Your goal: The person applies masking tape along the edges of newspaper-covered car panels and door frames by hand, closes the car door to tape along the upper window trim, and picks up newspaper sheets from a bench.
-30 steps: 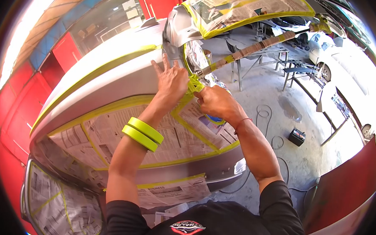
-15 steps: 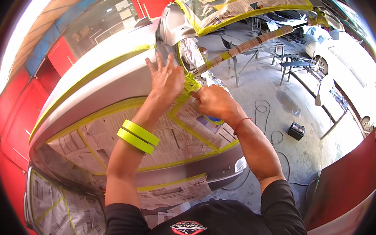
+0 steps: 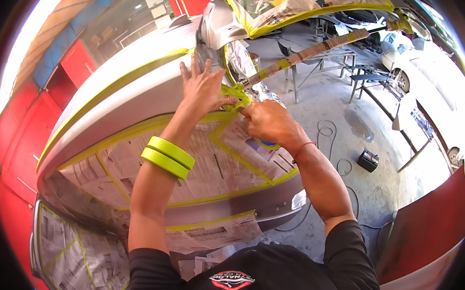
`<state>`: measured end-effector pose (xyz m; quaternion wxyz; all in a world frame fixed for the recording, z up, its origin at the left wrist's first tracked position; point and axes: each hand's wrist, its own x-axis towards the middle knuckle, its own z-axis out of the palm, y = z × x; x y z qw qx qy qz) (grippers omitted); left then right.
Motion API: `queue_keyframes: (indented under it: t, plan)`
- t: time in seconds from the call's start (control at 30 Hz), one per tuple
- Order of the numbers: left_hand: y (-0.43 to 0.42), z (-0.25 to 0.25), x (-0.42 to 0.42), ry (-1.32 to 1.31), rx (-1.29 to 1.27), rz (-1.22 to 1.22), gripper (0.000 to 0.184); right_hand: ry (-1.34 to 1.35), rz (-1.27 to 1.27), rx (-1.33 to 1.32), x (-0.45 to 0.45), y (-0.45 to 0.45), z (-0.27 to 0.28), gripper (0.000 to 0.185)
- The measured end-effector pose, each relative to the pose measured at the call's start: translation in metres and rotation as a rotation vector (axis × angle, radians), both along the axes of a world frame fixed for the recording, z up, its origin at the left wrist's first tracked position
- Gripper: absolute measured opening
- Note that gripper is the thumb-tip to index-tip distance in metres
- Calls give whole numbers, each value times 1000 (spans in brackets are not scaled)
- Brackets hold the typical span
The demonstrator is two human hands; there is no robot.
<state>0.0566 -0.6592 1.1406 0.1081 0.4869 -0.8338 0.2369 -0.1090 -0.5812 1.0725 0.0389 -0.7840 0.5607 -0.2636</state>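
My left hand [image 3: 203, 89] lies with its fingers spread on the silver car body [image 3: 136, 94], its thumb at the yellow-green tape [image 3: 237, 95] near the strut's lower end. Just right of it, my right hand [image 3: 272, 121] is closed at the tape; part of a tape roll with a blue core [image 3: 269, 144] shows beneath it. Two yellow-green tape rolls [image 3: 168, 158] circle my left forearm. Newspaper [image 3: 190, 161] edged with tape covers the panel below my hands. A paper-wrapped strut [image 3: 304, 55] rises to the upper right.
The raised, papered panel [image 3: 300, 13] is at the top. Metal stands [image 3: 324, 58], a black battery [image 3: 368, 161] and a hose [image 3: 355, 202] are on the right side, with a white car [image 3: 427, 81] beyond. A papered panel [image 3: 72, 252] stands at the lower left.
My left hand has shifted slightly left, and its thumb has spread toward the tape. My right hand has moved a little right and stays closed at the tape.
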Motion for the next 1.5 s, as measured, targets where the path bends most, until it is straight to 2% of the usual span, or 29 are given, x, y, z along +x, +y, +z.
queue_keyframes:
  t: [0.07,0.2,0.27,0.53,0.7,0.77,0.93,1.0,1.1,1.17,1.2,1.23,1.3,1.33,1.37,1.43,1.5]
  plan:
    - [-4,-4,1,23,-20,-10,86,8,4,-23,-2,-1,0,21]
    - [0,1,-5,53,18,12,90,71,-7,-71,-5,-6,26,19]
    - [0,4,-10,-8,58,54,83,68,-24,-71,-2,-3,43,18]
    - [7,-13,-13,-32,-13,-31,63,101,-33,25,1,5,17,17]
    - [-3,-5,-4,-14,166,-53,70,-14,-73,-19,4,7,9,16]
    - [-4,-9,-3,0,162,-55,73,36,-65,6,2,5,12,24]
    - [5,-12,-8,-25,120,-22,78,45,-93,63,1,6,15,26]
    - [6,-20,-6,47,-55,-111,78,41,-104,80,3,7,15,26]
    - [6,-22,-11,40,-96,-117,77,25,-178,29,-2,1,9,26]
    - [6,-26,-11,34,-90,-117,78,-146,390,358,-24,-10,7,29]
    - [7,-26,-13,23,-94,-123,78,-143,396,519,-22,7,19,32]
    - [6,-24,-14,24,-97,-132,78,-145,387,515,-28,11,15,32]
    - [7,-22,-10,42,-73,-132,80,-279,353,325,-50,22,5,34]
    - [4,-18,-7,26,-68,-111,85,-410,223,341,-57,32,8,32]
    - [0,-10,-4,22,-86,-118,85,-412,220,321,-66,35,6,32]
    - [-6,1,3,125,-153,-34,88,-560,184,148,-76,40,1,34]
    - [-11,1,2,147,-121,41,82,-631,156,201,-77,47,2,35]
